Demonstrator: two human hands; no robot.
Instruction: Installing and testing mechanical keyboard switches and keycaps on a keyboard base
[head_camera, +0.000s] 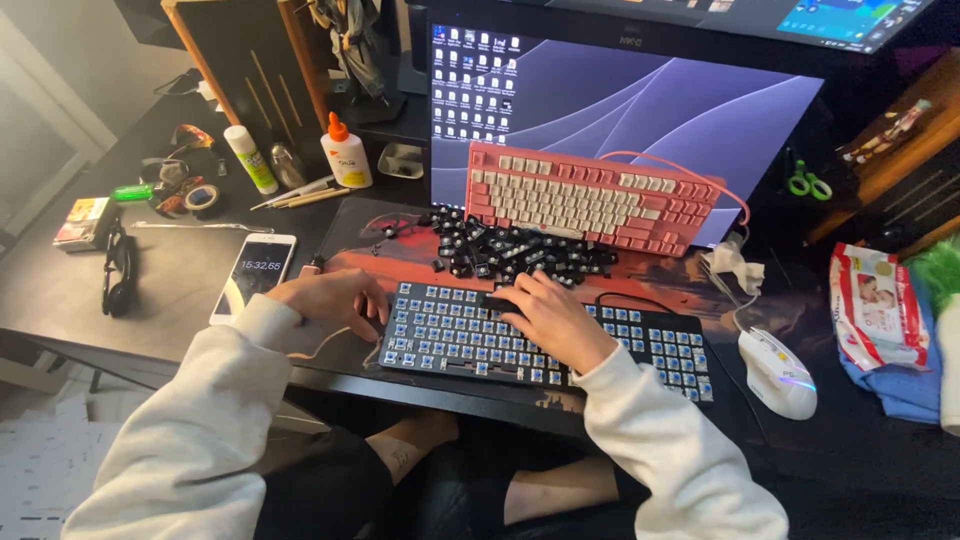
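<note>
Head camera, looking down at a dark desk: a black keyboard (545, 345) with its keycaps off and blue switches bare lies across the desk mat (360, 245), close to the near edge. Left hand (335, 300) rests at the keyboard's left end, fingers curled down over its corner and edge — whether they pinch anything I cannot tell. Right hand (555, 320) lies over the middle of the switch field, fingers bent and closed on a small dark object at the upper row, too small to make out. Both arms wear pale sleeves. Just behind the bare keyboard sits a loose heap of black keycaps (515, 250), and behind that a pink keyboard (590, 195) with white and pink caps leans tilted against the monitor (680, 105). A phone (253, 275) with a lit screen lies face up just left of the left hand. Further back on the left stand a white glue bottle (346, 152) with an orange tip and a glue stick (250, 158). A white mouse (778, 372) sits right of the keyboard, green-handled scissors (808, 182) well behind it — and a wet-wipe pack (878, 305) at the far right.
</note>
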